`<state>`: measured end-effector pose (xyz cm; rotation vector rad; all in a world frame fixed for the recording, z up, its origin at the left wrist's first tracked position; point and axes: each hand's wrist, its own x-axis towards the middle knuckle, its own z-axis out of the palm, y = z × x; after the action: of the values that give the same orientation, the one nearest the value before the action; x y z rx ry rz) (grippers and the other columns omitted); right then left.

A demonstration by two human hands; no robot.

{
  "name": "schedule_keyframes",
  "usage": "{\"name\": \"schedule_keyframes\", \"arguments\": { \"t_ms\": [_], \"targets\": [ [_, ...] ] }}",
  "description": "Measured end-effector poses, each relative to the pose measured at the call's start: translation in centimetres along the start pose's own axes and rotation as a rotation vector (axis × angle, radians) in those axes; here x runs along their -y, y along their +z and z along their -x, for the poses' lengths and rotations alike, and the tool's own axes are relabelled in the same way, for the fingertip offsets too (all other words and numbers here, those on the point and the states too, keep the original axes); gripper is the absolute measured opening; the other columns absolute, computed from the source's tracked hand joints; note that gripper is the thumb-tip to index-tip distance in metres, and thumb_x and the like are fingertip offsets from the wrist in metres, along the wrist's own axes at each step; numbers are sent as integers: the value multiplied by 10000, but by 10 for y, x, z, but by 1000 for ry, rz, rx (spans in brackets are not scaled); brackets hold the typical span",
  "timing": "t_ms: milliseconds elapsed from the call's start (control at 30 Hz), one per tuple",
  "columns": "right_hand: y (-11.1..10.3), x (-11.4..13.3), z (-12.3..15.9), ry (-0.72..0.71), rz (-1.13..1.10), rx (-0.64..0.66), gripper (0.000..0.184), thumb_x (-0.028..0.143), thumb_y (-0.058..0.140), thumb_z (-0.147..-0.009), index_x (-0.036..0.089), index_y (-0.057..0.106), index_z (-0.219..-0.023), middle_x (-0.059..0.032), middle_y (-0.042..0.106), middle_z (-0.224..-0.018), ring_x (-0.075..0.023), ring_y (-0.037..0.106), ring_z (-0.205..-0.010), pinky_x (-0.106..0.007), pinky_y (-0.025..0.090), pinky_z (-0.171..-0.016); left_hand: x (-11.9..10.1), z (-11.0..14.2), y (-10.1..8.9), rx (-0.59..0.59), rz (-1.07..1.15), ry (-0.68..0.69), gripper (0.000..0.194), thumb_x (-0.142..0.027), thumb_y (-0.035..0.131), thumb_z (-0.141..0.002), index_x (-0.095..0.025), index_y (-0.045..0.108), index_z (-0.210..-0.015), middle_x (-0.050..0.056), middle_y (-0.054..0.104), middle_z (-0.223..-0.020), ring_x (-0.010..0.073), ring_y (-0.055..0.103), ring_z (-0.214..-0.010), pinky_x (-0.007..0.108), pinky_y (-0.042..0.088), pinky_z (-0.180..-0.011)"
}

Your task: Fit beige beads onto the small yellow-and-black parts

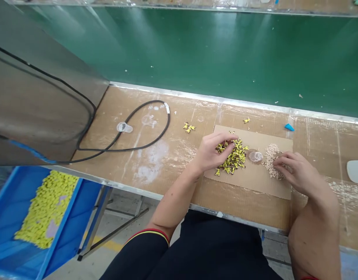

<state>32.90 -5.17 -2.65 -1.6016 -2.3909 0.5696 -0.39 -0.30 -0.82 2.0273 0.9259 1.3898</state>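
Wooden bench [167, 116] with aluminium edging, surface worn and white-stained; green panel [179, 46] along far side. Stainless-steel housing [41, 97] at left, black cable [132, 136] on bench. Near, below: concrete floor [123, 202], yellow stripe [107, 244].

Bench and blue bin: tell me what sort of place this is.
Likely a factory line handling small parts: a long, scuffed bench with a green backboard, a blue bin heaped with yellow parts, and small pieces laid out on cardboard.
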Motion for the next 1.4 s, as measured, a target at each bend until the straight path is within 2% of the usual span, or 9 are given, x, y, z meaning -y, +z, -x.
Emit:
{"name": "schedule_keyframes", "arguments": {
  "t_ms": [133, 300, 367, 467, 633, 867, 1033, 1200, 1400],
  "targets": [
    [-7, 9, -1, -7, -27, -33, 243, 373, 537, -985, 251, 694, -844, -72, 723, -921, -253, 637, -833, -393, 503, -742, -3, 1, 3, 53, 47, 18, 99, -179, 637, -995, -172, 734, -1014, 47, 788, -905, 118, 723, -776, 238, 579, -736],
    [-19, 14, 1, 56, -98, -102, 167, 306, 563, -980, 242, 684, -885, -65, 756, -955, -237, 683, -849, -370, 524, -732, -5, -1, 2, 31, 31, 50, 79, -219, 665, -991, -187, 730, -958, 33, 705, -859, 119, 663, -766, 239, 548, -707],
    [-21, 14, 2, 116, -115, -151, 134, 282, 585, -961, 235, 688, -889, -57, 763, -888, -223, 690, -764, -360, 525, -679, -8, 1, 5, 42, 87, 31, 97, -202, 613, -1016, -186, 691, -960, 36, 704, -881, 128, 671, -813, 251, 547, -744],
    [-21, 19, 4, 176, -207, -284, 82, 264, 639, -934, 232, 712, -917, -47, 782, -860, -221, 721, -735, -358, 558, -664, -17, 7, 14, 87, 232, -49, 123, -185, 501, -1060, -192, 621, -1037, 3, 668, -801, 108, 627, -703, 233, 511, -673],
    [-15, 45, 1, 41, -532, -381, 53, 190, 727, -891, 241, 722, -877, -38, 794, -876, -210, 763, -820, -332, 618, -704, -32, 16, 30, 206, 343, -48, 168, -166, 419, -1071, -200, 581, -1041, 10, 629, -809, 120, 584, -698, 252, 490, -674],
    [-16, 57, -2, -17, -607, -481, 187, 65, 753, -826, 251, 735, -835, -20, 776, -834, -179, 748, -799, -308, 616, -715, -36, 14, 32, 305, 268, -116, 183, -105, 416, -1023, -187, 576, -983, 28, 633, -853, 140, 586, -764, 278, 487, -716],
    [-16, 68, -5, -140, -700, -478, 209, 80, 795, -815, 276, 777, -886, -7, 784, -781, -186, 740, -736, -332, 621, -690, -37, 11, 29, 368, 254, -217, 52, -161, 558, -963, -185, 595, -934, 0, 615, -819, 117, 529, -679, 249, 461, -654],
    [-6, 87, -12, -224, -682, -414, 263, 111, 790, -848, 314, 811, -1015, -13, 800, -854, -184, 734, -727, -341, 611, -673, -38, 10, 31, 390, 285, -224, 122, -199, 554, -978, -179, 645, -899, 9, 658, -788, 129, 585, -696, 253, 474, -652],
    [2, 97, -17, -217, -745, -394, 188, 138, 745, -894, 310, 805, -938, -15, 779, -851, -187, 723, -764, -366, 612, -719, -36, 11, 34, 354, 341, -219, 142, -216, 574, -978, -178, 692, -907, 33, 724, -802, 135, 645, -703, 249, 494, -626]
  ]
}}
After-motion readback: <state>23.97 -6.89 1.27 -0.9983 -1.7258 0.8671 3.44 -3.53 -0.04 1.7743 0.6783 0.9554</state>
